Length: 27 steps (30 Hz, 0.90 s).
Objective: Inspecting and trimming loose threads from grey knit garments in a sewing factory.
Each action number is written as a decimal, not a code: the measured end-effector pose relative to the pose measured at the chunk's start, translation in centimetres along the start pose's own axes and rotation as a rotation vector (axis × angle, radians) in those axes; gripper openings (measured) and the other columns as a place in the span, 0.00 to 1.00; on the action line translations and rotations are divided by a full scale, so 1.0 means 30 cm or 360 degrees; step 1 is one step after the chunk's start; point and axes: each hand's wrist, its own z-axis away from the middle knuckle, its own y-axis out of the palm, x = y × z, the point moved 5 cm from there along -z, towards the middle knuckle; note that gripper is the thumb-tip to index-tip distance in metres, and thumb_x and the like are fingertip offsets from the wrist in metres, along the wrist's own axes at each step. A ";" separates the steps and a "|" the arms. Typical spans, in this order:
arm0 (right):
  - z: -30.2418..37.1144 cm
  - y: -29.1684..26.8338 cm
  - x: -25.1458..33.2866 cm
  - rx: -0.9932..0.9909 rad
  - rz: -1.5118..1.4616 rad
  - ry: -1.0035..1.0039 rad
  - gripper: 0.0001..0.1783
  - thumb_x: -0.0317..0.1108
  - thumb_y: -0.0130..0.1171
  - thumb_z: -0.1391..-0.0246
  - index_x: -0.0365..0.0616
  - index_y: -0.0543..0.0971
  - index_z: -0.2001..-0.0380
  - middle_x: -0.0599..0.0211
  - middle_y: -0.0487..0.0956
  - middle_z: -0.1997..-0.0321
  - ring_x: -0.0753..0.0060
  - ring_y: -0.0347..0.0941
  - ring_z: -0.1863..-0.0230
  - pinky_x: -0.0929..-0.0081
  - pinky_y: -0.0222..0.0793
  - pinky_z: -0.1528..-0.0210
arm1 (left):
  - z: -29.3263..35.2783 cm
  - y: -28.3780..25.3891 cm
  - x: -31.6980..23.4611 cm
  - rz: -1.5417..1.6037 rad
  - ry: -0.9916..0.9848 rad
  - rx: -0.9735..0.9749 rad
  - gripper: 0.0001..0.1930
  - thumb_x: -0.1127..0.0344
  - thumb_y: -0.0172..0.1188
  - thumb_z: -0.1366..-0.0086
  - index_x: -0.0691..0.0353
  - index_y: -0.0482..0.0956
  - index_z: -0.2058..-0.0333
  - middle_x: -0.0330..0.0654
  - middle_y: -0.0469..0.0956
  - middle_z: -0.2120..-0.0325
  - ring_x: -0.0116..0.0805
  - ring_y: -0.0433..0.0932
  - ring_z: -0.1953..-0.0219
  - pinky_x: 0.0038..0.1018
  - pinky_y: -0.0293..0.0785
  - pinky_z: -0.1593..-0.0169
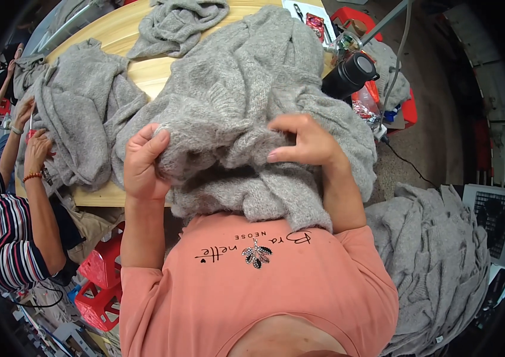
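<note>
A fuzzy grey knitted garment [237, 77] lies bunched over the table edge and down onto my lap. My left hand [145, 159] is closed on a fold of it, thumb on top and fingers curled behind. My right hand [307, 141] is at the other side of the same fold, with thumb and index finger apart and the fingertips against the knit. Between my hands the fabric gapes into a dark hollow. The other fingers of my right hand are partly hidden.
More grey knits lie on the wooden table [100, 25], and a large pile [428, 256] is at my right. A black bottle [351, 75] stands at the table's right edge near a red stool. A co-worker in a striped top [11, 238] handles knitwear at the left.
</note>
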 end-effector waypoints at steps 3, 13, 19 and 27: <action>-0.001 0.015 0.008 -0.0143 -0.0342 -0.0116 0.07 0.29 0.60 0.57 0.38 0.74 0.77 0.61 0.73 0.78 0.66 0.69 0.75 0.75 0.63 0.71 | -0.001 0.011 -0.015 0.0003 0.0003 -0.0053 0.05 0.74 0.52 0.41 0.69 0.74 0.67 0.46 0.78 0.69 0.31 0.78 0.69 0.25 0.74 0.62; 0.045 -0.036 0.037 -0.0784 -0.0232 -0.0051 0.11 0.17 0.55 0.61 0.38 0.75 0.69 0.63 0.76 0.71 0.77 0.71 0.73 0.80 0.66 0.69 | 0.017 0.024 -0.091 0.0011 0.0126 -0.0040 0.06 0.73 0.50 0.40 0.70 0.74 0.68 0.48 0.78 0.70 0.33 0.78 0.68 0.26 0.74 0.61; 0.077 -0.001 0.346 -0.0692 0.0549 -0.1226 0.12 0.28 0.59 0.66 0.42 0.77 0.71 0.63 0.79 0.70 0.75 0.68 0.84 0.77 0.60 0.84 | 0.032 0.180 -0.033 -0.0352 -0.0007 0.0014 0.01 0.77 0.58 0.47 0.68 0.76 0.74 0.37 0.74 0.83 0.19 0.69 0.83 0.15 0.64 0.80; 0.039 0.053 0.362 -0.0628 0.0514 -0.1292 0.15 0.21 0.59 0.68 0.36 0.75 0.69 0.64 0.74 0.73 0.77 0.64 0.84 0.80 0.54 0.86 | 0.030 0.219 0.050 -0.0743 -0.0247 0.0460 0.03 0.75 0.57 0.45 0.68 0.77 0.74 0.32 0.73 0.81 0.15 0.66 0.79 0.14 0.61 0.76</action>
